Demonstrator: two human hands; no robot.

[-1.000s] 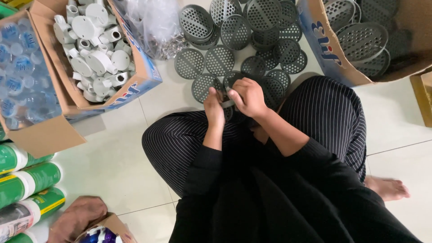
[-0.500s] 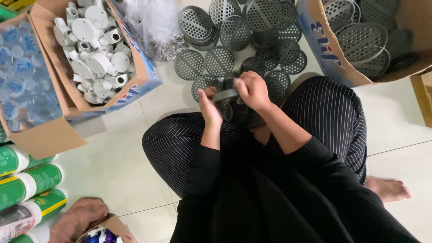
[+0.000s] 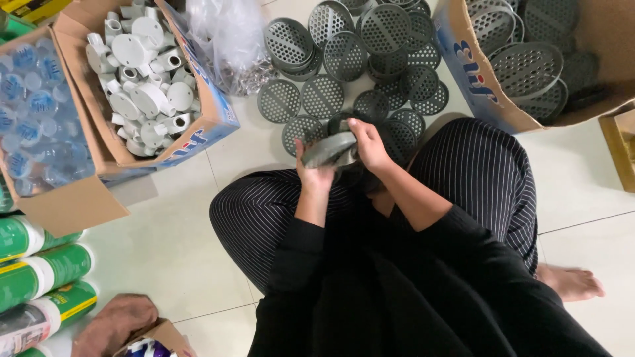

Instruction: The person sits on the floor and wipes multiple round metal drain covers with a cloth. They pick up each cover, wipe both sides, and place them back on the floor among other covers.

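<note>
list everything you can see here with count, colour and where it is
strainer disc in hand: one, grey, held by both hands above the lap
loose strainer discs: many, grey, perforated, piled on the floor ahead of the knees
right box: one, brown cardboard, top right, holds more grey strainers
left box: one, brown cardboard, top left, full of white pipe fittings
plastic bag: one, clear, between the left box and the discs
wrapped pack: one, clear with blue-topped pieces, far left
cans: several, green and white, lying at lower left
floor: white tile
left hand: one, fingers under the disc
right hand: one, fingers over the disc
</note>
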